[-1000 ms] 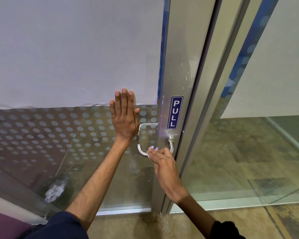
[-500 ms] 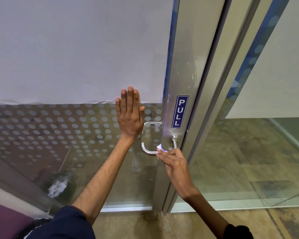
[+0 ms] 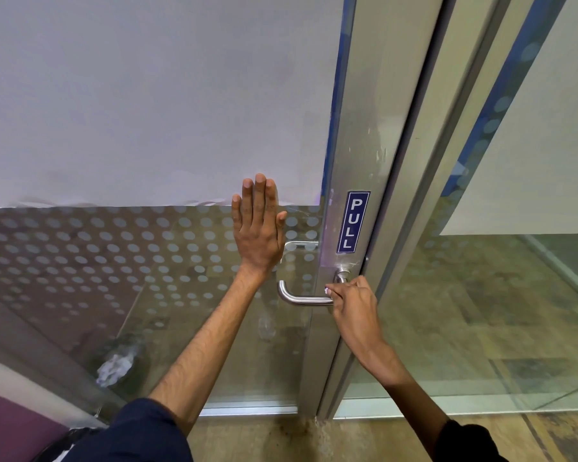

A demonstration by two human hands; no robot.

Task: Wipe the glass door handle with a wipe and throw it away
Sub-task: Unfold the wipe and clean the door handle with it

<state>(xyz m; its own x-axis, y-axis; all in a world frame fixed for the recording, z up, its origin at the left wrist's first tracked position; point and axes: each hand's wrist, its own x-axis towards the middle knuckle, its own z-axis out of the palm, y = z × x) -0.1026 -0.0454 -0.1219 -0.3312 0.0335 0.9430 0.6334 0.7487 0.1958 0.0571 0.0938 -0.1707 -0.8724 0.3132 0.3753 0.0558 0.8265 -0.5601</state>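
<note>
A curved steel lever handle (image 3: 299,297) sticks out from the metal frame of the glass door (image 3: 181,128). My right hand (image 3: 352,303) is wrapped around the handle's inner end near its base, clutching a white wipe (image 3: 327,290) of which only a small tip shows by the fingers. My left hand (image 3: 257,228) lies flat with fingers together against the glass, just left of and above the handle.
A blue PULL sticker (image 3: 353,221) sits on the frame above the handle. The glass has a frosted upper panel and a dotted band. A second glass panel (image 3: 481,311) stands to the right. Tiled floor (image 3: 281,438) runs along the bottom.
My right hand has slid along the handle toward its base by the frame and closed around it, hiding most of the wipe. My left hand stays pressed on the glass.
</note>
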